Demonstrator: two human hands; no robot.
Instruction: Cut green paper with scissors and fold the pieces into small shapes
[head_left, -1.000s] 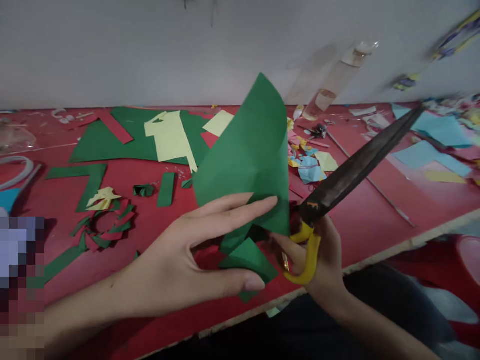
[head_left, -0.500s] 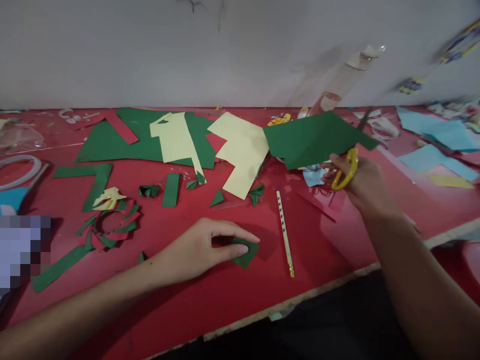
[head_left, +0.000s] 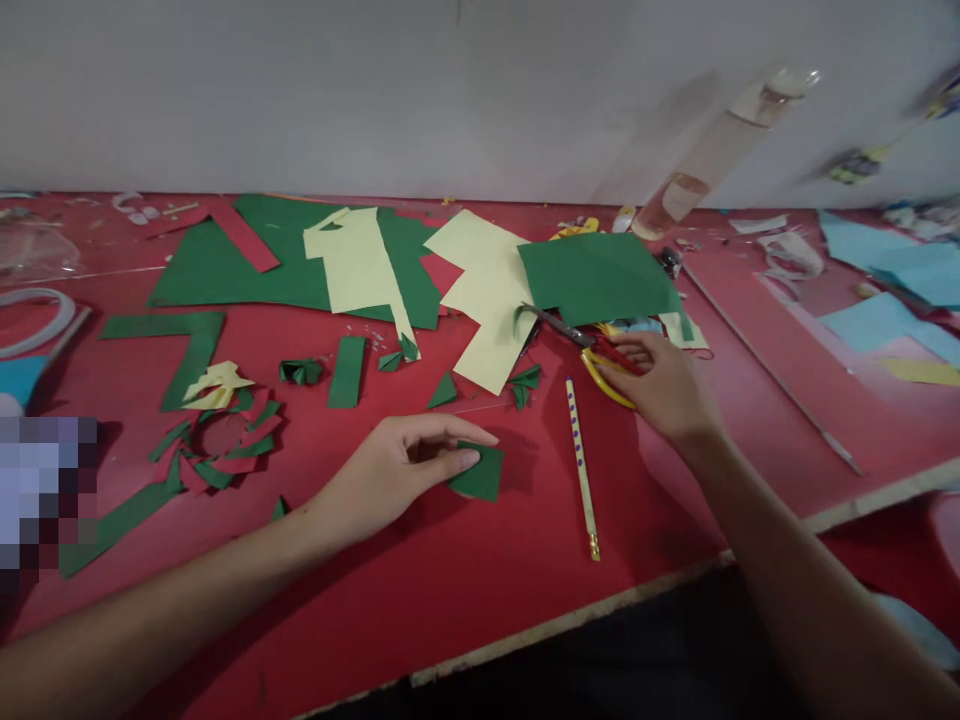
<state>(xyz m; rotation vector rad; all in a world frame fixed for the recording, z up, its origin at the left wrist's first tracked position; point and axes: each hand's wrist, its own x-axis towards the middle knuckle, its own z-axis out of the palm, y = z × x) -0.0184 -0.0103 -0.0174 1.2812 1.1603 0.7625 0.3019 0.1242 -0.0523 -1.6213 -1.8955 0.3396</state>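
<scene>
Over the surface (head_left: 480,590), my left hand (head_left: 384,470) pinches a green paper square (head_left: 486,474) lightly (saves creases), right hand (head_left: 666,392) curled round scissors (head_left: 574,336).

The left hand's (head_left: 382,478) fingers cover one corner of the small green paper square (head_left: 484,474), and the right hand (head_left: 666,390) hides part of the yellow handle of the dark-bladed scissors (head_left: 562,328). The left edge crops the white ring-shaped band (head_left: 49,297); a pixelated patch (head_left: 45,490) below obscures whatever lies there. At upper right, the purple-and-yellow object (head_left: 946,98) is blurred and cut off by the edge.
</scene>
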